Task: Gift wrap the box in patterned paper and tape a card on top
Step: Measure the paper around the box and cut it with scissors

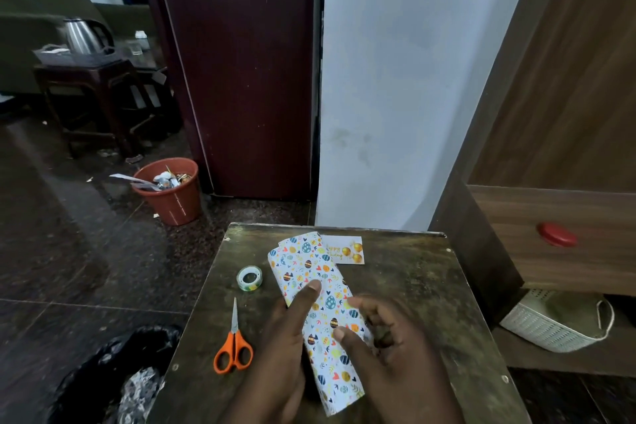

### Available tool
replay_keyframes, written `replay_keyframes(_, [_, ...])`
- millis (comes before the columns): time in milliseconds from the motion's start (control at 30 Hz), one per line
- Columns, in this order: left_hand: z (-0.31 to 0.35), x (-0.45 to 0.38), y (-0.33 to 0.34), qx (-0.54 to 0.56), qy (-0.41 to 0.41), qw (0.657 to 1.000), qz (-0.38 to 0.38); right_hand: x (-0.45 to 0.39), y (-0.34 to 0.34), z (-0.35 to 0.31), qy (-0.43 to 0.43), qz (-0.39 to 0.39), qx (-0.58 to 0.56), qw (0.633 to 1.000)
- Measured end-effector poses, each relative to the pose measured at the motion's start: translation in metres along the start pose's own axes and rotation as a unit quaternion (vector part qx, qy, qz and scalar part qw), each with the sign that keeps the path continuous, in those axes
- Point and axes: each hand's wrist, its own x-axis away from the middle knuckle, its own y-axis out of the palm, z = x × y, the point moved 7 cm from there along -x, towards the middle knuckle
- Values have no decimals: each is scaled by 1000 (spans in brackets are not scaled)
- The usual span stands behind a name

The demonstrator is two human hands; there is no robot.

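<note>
Left hand (292, 330) flat on the patterned paper (323, 313), fingers straight, pressing it down over the box (box itself hidden beneath). Right hand (382, 337) blurred at the paper's right edge, thumb on the sheet, fingers curled at the flap; grip uncertain. Step in hand, as judged: closing the long seam around the box at mid-worktop (430, 286). Next move likely calls for tape roll (249, 278), just left of the paper, with one hand holding the overlap. Scissors (234, 344) nearer, left. Card (347, 249) at far edge, partly under paper, not yet attached. Orange bin (172, 196) on floor, holding scraps; white basket (550, 323) at right, contents unclear.
</note>
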Motion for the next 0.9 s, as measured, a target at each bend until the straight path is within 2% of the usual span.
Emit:
replay_keyframes(100, [-3, 1, 0, -14, -19, 1000, -8, 4, 5, 4, 32, -40, 14, 999])
replay_keyframes(500, [6, 15, 13, -18, 2, 1000, -24, 8, 7, -12, 28, -113, 10, 993])
replay_keyframes(700, [1, 12, 11, -34, -13, 998, -42, 12, 7, -17, 6, -117, 72, 991])
replay_keyframes(900, [-4, 9, 10, -43, 9, 998, -37, 8, 1, -5, 18, -115, 76, 990])
